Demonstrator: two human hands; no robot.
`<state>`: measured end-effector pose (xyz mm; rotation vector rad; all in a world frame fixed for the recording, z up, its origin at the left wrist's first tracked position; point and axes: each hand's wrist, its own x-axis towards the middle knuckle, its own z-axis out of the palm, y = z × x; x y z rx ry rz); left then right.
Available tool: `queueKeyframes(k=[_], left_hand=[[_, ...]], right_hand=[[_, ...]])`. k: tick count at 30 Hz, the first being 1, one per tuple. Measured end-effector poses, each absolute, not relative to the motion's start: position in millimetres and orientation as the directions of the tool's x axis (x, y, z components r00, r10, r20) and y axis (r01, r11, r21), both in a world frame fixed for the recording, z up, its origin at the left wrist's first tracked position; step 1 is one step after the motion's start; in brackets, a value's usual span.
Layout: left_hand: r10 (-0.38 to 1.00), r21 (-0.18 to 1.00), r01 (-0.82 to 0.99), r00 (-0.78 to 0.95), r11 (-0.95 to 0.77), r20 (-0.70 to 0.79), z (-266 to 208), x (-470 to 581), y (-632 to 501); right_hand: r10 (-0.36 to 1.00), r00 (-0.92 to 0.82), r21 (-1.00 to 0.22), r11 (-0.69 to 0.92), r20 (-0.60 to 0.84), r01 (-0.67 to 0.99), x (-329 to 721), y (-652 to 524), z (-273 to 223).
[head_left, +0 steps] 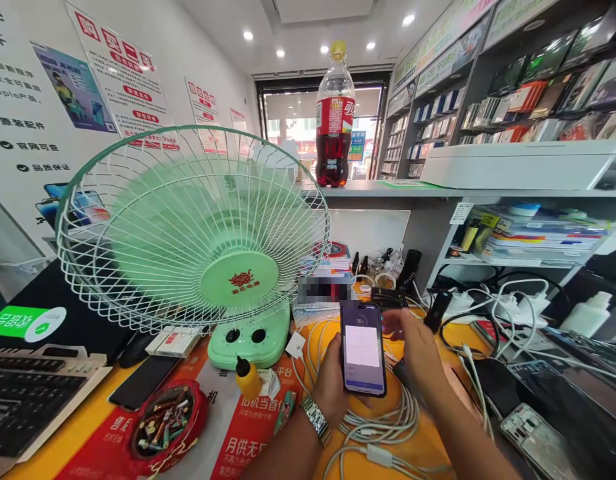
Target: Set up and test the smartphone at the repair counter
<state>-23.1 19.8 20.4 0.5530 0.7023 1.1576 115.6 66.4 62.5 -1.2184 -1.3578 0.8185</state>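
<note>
My left hand [333,380] is closed around a smartphone [363,350], holding it upright with its lit screen toward me. A white panel and a "30%" figure show on that screen; the smaller text is too fine to read. Just right of the phone hovers my right hand [411,337], holding nothing, its fingers loosely apart and slightly blurred. Beneath both hands lie coils of white cable [383,420] on the orange desk mat. A metal-band watch [315,419] circles my left wrist.
At left stands a large green fan [243,280], with a small yellow bottle [248,377] before its base. A red bowl [198,413] of small parts, a dark phone [143,383] and a keyboard [38,400] lie further left. A cola bottle [334,127] tops the counter. Cables and phone parts crowd the right.
</note>
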Motion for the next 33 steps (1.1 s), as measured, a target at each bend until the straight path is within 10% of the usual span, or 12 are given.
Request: queueKeyframes(k=[5, 19, 33], left_hand=[[0.947, 0.677, -0.663, 0.233, 0.321, -0.221, 18.0, -24.5, 22.5], [0.952, 0.666, -0.681, 0.204, 0.305, -0.227, 19.1, -25.0, 22.0], [0.958, 0.667, -0.688, 0.207, 0.285, -0.196, 14.9, -24.7, 22.4]], right_hand=[[0.990, -0.119, -0.989, 0.091, 0.077, 0.116, 108.2, 53.3, 24.9], [0.968, -0.226, -0.987, 0.133, 0.109, 0.093, 98.6, 43.6, 30.3], [0.987, -0.111, -0.988, 0.126, 0.115, 0.091, 103.1, 49.5, 24.8]])
